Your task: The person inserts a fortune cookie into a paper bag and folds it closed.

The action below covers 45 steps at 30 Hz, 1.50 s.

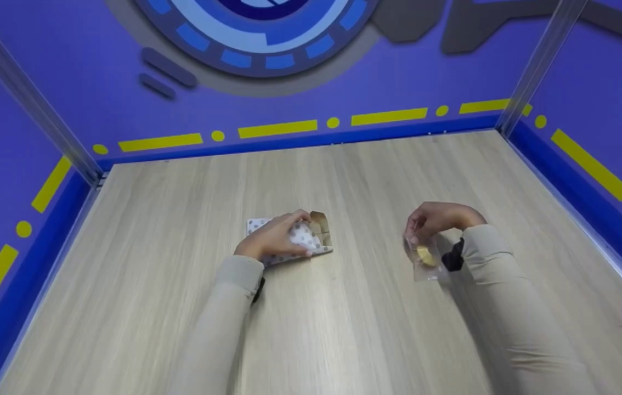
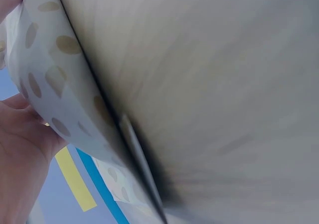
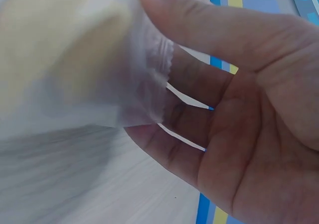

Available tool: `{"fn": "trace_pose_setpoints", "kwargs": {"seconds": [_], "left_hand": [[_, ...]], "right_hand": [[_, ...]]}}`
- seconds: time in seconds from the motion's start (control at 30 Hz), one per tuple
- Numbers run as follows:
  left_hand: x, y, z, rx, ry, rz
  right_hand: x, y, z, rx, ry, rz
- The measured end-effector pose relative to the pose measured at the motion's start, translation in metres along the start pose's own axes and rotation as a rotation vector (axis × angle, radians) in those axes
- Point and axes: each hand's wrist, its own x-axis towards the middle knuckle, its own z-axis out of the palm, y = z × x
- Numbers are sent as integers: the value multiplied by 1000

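Beyond both your hands rises the purple-blue wall (image 1: 431, 71), marked with yellow dashes and dots. Beneath your hands spreads the pale wood-grain table (image 1: 366, 329). Your beige sleeves (image 1: 530, 312) run from your wrists back toward you.

Under your left hand (image 1: 271, 239) lies the white paper bag (image 1: 303, 236) with grayish-tan spots. You grip it across the middle, thumb on the side nearer you and fingers on the far side; its mouth gapes to the right of that grip, showing a brown inside (image 1: 320, 229).

Well to the right of the bag, your right hand (image 1: 438, 217) pinches the clear packet (image 1: 420, 273) by its serrated edge, thumb against fingers; the rest hangs down from the pinch, toward you. Just right of the packet, at your wrist, sits a black band (image 1: 453, 258). Inside the packet, just below your fingertips, is a yellow piece (image 1: 425, 256).
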Motion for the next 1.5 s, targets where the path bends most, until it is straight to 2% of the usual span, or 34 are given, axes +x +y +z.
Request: {"fn": "trace_pose_setpoints", "kwargs": {"seconds": [0.23,0.7,0.9,1.2,1.33,1.5], "left_hand": [[-1,-1,1,3,4,4],[-2,0,1,-15,5,-7],[-2,-1,1,-22,2,-5],[-2,-1,2,-19,0,-3],[-2,0,1,-10,6,-21],[0,1,0,3,7,-7]], "right_hand": [[1,-2,3,27,11,35],[15,0,12,157,44,8],[22,0,18,180,81,-25],[30,-1,29,255,125,-28],[33,-3,33,259,172,-38],[38,-6,41,277,236,-78]]}}
